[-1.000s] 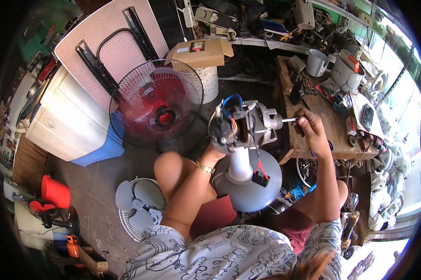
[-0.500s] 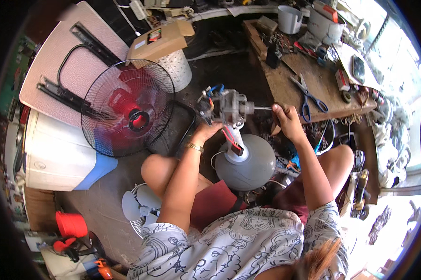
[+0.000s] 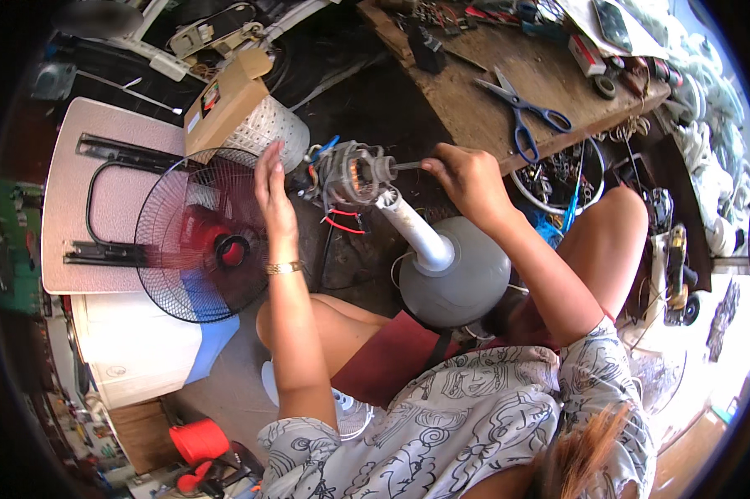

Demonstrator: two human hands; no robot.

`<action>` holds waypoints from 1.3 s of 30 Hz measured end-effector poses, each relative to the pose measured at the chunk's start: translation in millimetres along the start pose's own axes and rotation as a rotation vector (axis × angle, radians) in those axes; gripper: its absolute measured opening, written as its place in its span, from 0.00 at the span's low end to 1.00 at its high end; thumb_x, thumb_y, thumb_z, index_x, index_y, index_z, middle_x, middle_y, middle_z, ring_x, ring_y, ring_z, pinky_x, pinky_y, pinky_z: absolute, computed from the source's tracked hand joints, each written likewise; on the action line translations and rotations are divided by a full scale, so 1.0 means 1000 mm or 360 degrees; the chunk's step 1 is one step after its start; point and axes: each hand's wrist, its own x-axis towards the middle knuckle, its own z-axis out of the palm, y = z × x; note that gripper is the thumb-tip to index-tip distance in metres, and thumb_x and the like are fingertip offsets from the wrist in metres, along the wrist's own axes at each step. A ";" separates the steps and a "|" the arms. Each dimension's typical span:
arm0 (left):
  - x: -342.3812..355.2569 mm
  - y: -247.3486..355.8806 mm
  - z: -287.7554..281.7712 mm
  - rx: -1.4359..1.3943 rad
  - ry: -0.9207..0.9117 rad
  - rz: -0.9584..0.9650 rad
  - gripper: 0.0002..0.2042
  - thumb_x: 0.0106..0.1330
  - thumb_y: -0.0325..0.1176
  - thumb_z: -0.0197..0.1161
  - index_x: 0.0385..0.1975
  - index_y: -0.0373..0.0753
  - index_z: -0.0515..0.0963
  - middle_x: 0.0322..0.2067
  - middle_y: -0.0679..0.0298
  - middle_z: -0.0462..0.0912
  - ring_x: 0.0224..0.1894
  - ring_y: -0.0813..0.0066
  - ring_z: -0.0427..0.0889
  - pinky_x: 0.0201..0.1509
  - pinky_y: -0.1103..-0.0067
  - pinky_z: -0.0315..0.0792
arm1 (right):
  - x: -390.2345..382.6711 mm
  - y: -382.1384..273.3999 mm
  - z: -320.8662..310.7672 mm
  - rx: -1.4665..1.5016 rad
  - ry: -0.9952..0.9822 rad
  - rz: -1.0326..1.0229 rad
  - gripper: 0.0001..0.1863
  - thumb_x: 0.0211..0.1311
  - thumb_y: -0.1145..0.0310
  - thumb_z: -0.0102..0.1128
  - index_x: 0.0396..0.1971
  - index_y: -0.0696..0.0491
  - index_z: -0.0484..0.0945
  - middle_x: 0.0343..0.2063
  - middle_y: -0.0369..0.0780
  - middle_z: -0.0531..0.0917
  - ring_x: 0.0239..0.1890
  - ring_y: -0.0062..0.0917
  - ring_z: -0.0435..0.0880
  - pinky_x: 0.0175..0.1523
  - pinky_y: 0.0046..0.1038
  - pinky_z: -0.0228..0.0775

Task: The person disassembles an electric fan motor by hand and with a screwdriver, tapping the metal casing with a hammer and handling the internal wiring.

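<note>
A bare fan motor with loose coloured wires sits at the top of a white post, which rises from a round grey base between my legs. My right hand is closed on the motor shaft, thumb and fingers pinching its end. My left hand is off the motor, raised to its left with fingers stretched upward and nothing in them. Red wires hang below the motor.
Left of me stands a red fan with a black guard, against a pink folding table. A white and blue box is below it. Blue-handled scissors lie on the wooden bench. A cardboard box tops a white basket.
My left hand has let go of the motor and moved up and left, its fingers now stretched out. My right hand still holds the shaft. The view has shifted.
</note>
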 end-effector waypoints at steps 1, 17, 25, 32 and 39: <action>0.015 0.032 0.018 0.0127 -0.0385 0.0108 0.21 0.70 0.39 0.51 0.57 0.33 0.71 0.58 0.58 0.73 0.62 0.65 0.68 0.69 0.69 0.54 | -0.001 0.009 -0.004 -0.0093 -0.0096 0.0015 0.11 0.61 0.61 0.60 0.31 0.55 0.77 0.26 0.48 0.81 0.29 0.46 0.80 0.31 0.42 0.71; 0.060 0.076 0.012 0.0713 -0.1595 -0.0209 0.42 0.41 0.31 0.75 0.63 0.37 0.66 0.60 0.58 0.72 0.64 0.64 0.67 0.70 0.72 0.56 | 0.033 0.019 0.025 0.0140 -0.0089 -0.0439 0.08 0.54 0.65 0.59 0.27 0.55 0.79 0.25 0.41 0.82 0.28 0.39 0.83 0.31 0.36 0.74; 0.063 0.074 0.013 0.0741 -0.1584 -0.0350 0.45 0.38 0.32 0.78 0.63 0.38 0.66 0.60 0.59 0.72 0.65 0.66 0.67 0.70 0.72 0.56 | 0.036 0.017 0.027 0.0010 -0.0141 -0.0385 0.08 0.54 0.66 0.59 0.26 0.56 0.77 0.23 0.42 0.81 0.26 0.39 0.82 0.28 0.36 0.73; 0.058 0.065 0.002 0.0800 -0.1574 -0.0178 0.45 0.37 0.33 0.79 0.63 0.40 0.67 0.60 0.60 0.73 0.65 0.66 0.67 0.70 0.73 0.56 | 0.032 0.010 0.022 0.0013 -0.0185 -0.0438 0.08 0.49 0.73 0.56 0.32 0.58 0.76 0.25 0.42 0.82 0.26 0.38 0.83 0.28 0.34 0.75; 0.058 0.070 0.002 0.0625 -0.1561 -0.0442 0.45 0.39 0.31 0.78 0.64 0.39 0.65 0.60 0.60 0.72 0.64 0.67 0.68 0.70 0.73 0.57 | 0.035 0.005 0.029 0.0002 -0.0097 -0.0463 0.06 0.48 0.72 0.57 0.28 0.56 0.77 0.23 0.42 0.82 0.26 0.36 0.84 0.27 0.33 0.75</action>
